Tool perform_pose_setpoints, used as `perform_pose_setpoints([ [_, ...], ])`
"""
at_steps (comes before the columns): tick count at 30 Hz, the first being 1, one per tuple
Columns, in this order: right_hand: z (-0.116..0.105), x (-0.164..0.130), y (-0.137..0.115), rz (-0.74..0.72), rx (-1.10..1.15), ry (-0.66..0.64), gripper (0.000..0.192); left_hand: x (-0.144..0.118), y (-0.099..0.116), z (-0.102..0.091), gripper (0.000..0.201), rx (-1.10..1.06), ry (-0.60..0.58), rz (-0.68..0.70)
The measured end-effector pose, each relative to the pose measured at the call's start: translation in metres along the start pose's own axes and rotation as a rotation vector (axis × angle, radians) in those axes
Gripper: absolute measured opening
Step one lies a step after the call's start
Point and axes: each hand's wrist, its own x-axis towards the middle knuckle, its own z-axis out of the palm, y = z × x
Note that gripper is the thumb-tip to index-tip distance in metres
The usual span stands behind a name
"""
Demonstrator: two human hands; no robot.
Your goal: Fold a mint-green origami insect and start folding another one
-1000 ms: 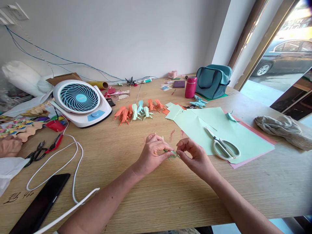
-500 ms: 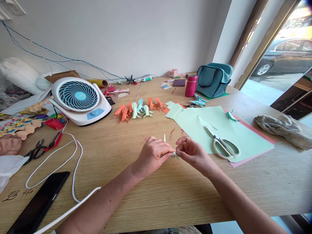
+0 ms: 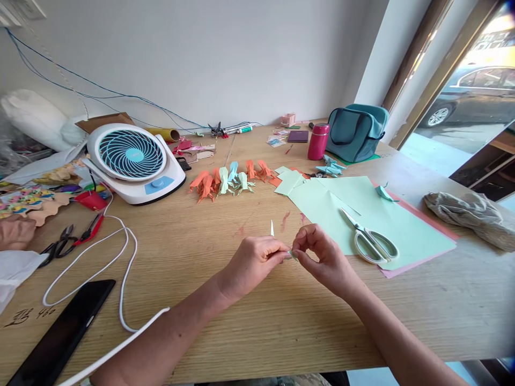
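Observation:
My left hand (image 3: pixel 257 260) is closed, pinching a small folded piece of pale green paper (image 3: pixel 290 254) between thumb and fingers. My right hand (image 3: pixel 319 256) meets it from the other side, thumb and forefinger pinched on the paper's end. Most of the piece is hidden by my fingers; a pale pointed tip (image 3: pixel 272 228) stands up behind my left hand. Farther back, folded paper figures in orange (image 3: pixel 206 187), pale green (image 3: pixel 243 183) and blue (image 3: pixel 233 171) stand in a cluster. Beyond my right hand, white-handled scissors (image 3: pixel 370 241) lie on a light green paper sheet (image 3: pixel 341 209).
A white fan (image 3: pixel 155 185), a white cable (image 3: pixel 132 257) and a black phone (image 3: pixel 60 332) are on the left, near another person's hand (image 3: pixel 16 233) and shears (image 3: pixel 60 246). A pink bottle (image 3: pixel 318 142) and teal bag (image 3: pixel 356 134) stand at the back right.
The fingers of my left hand have drawn in, and my right thumb and forefinger have closed on the paper's end. The view has shifted slightly.

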Motion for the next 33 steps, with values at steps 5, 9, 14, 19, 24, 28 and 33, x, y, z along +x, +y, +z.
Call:
perform_pose_setpoints([
  [5, 0.0013, -0.0023, -0.0005, -0.064, -0.081, 0.024, 0.011, -0.0005, 0.0020, 0.0005, 0.007, 0.019, 0.011, -0.007],
  [9, 0.0013, -0.0020, -0.0005, -0.035, -0.045, 0.014, 0.010, -0.0008, -0.0001, 0.0004, 0.008, 0.007, 0.021, 0.026],
  [14, -0.0016, 0.0025, 0.0045, 0.130, 0.218, -0.067, 0.027, -0.0013, -0.0038, -0.0002, 0.013, 0.038, -0.018, 0.114],
  [19, -0.0049, 0.0041, 0.0076, 0.199, 0.328, -0.089, 0.037, -0.0012, -0.0012, -0.0019, 0.007, 0.088, -0.034, 0.079],
  [24, -0.0049, 0.0026, 0.0060, 0.164, 0.328, -0.085, 0.029, -0.0007, 0.0007, -0.0049, 0.009, 0.066, -0.074, 0.074],
  [28, -0.0049, 0.0033, 0.0025, 0.162, 0.334, -0.084, 0.031, -0.0014, 0.0006, -0.0060, 0.013, 0.087, -0.064, 0.110],
  [33, -0.0053, 0.0047, 0.0037, 0.189, 0.329, -0.092, 0.034, -0.0036, -0.0017, -0.0044, 0.015, 0.178, -0.049, 0.177],
])
